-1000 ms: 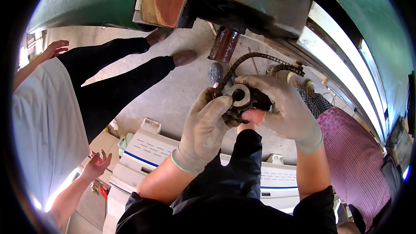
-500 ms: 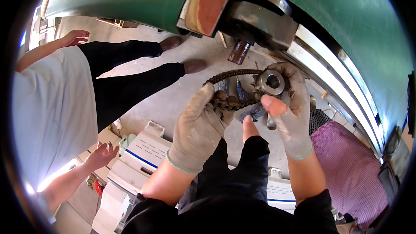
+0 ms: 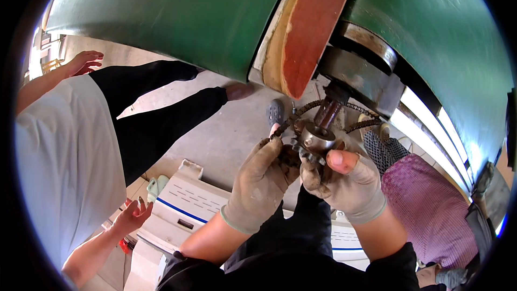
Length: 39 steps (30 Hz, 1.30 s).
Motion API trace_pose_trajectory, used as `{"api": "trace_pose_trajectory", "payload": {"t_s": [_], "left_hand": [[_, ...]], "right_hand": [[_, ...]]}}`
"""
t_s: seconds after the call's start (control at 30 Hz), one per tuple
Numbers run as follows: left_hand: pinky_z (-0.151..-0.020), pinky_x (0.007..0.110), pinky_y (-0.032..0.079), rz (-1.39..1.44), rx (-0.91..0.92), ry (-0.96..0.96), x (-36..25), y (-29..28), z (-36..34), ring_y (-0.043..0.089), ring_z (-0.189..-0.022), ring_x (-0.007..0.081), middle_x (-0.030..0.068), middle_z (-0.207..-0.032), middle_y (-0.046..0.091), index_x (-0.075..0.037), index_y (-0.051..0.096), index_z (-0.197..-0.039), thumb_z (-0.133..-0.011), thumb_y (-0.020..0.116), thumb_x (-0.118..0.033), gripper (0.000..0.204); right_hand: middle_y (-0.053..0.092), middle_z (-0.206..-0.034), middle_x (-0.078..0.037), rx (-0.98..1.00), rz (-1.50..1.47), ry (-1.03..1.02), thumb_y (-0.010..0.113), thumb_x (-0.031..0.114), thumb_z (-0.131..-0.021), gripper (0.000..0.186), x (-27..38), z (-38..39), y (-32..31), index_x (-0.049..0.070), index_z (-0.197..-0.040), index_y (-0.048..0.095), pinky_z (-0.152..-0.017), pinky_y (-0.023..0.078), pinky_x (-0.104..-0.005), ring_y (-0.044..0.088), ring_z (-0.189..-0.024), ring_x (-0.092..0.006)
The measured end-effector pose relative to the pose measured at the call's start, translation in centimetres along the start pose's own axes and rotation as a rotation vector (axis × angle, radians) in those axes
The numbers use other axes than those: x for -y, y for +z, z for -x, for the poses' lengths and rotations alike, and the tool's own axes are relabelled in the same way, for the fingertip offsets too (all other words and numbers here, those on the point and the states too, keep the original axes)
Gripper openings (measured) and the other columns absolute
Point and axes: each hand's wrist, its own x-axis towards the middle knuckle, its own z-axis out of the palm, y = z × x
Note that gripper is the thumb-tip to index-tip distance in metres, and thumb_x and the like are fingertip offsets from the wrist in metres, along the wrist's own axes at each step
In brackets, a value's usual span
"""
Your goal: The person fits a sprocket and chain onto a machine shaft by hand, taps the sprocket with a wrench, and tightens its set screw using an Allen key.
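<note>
My gloved left hand is closed at the left of a toothed sprocket, gripping a dark, greasy roller chain. The chain runs up from there and passes behind a short brown shaft that sticks down from the machine. My right hand, in a glove with a bare thumb tip, holds the sprocket from below and from the right. The sprocket's shiny round hub faces up, right at the shaft's end. Whether the shaft has entered the bore I cannot tell. Fingers partly hide the teeth.
Above stands a green machine housing with a red-brown panel and a metal block. A person in a white shirt stands at left. Purple checked cloth shows at right. Below lies a white slotted unit.
Both hands have come closer together and moved up to the shaft with the sprocket and chain. The hub has turned to face the shaft, and the chain now passes behind it.
</note>
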Motion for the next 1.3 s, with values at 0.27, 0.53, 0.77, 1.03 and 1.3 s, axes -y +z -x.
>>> {"api": "trace_pose_trajectory", "payload": {"t_s": [0.27,0.53,0.77,1.03,1.3], "left_hand": [[-0.106,0.043,0.048,-0.114,-0.096,0.008,-0.9,1.7,-0.9,0.06,-0.123,0.0249,0.016,-0.135,0.059,0.0,0.042,-0.145,-0.111,0.04,-0.025,0.043],[-0.11,0.044,0.046,-0.101,-0.086,-0.081,-1.9,1.8,-0.6,0.057,-0.128,0.0243,0.013,-0.139,0.057,-0.002,0.044,-0.144,-0.109,0.04,-0.024,0.042],[-0.102,0.047,0.052,-0.266,-0.12,-0.063,-1.8,2.5,-0.5,0.062,-0.123,0.0321,0.0192,-0.139,0.06,-0.002,0.044,-0.149,-0.106,0.044,-0.045,0.06],[-0.116,0.048,0.043,-0.289,-0.146,0.008,-1.3,2.9,-0.5,0.056,-0.134,0.0328,0.0177,-0.147,0.055,-0.004,0.041,-0.152,-0.105,0.052,-0.049,0.067],[-0.114,0.049,0.046,-0.225,-0.156,-0.04,-1.3,2.1,-0.3,0.059,-0.129,0.0336,0.0186,-0.144,0.058,-0.003,0.045,-0.15,-0.105,0.052,-0.047,0.064]], "right_hand": [[0.067,-0.107,-0.009,-0.099,0.104,-0.09,0.074,0.018,-0.092,0.063,0.1,-1.5,-0.3,-0.003,-0.146,0.048,-0.061,0.047,-0.0228,0.065,-0.081,-0.0141],[0.064,-0.109,-0.014,-0.153,0.19,0.002,0.079,0.02,-0.082,0.074,1.6,-1.7,1.2,-0.007,-0.142,0.046,-0.054,0.044,-0.0233,0.06,-0.074,-0.0143],[0.065,-0.099,-0.013,-0.14,0.171,0.064,0.079,0.025,-0.083,0.078,1.5,-1.1,0.8,-0.01,-0.144,0.044,-0.051,0.041,-0.0211,0.06,-0.066,-0.0126],[0.066,-0.096,-0.015,-0.079,-0.047,0.113,0.077,0.025,-0.087,0.071,1.1,-0.7,0.4,-0.01,-0.14,0.046,-0.054,0.044,-0.0234,0.06,-0.065,-0.0139],[0.066,-0.103,-0.015,-0.052,-0.073,0.034,0.075,0.024,-0.092,0.068,0.1,-0.5,1.2,-0.001,-0.145,0.041,-0.062,0.049,-0.0276,0.063,-0.074,-0.0176]]}}
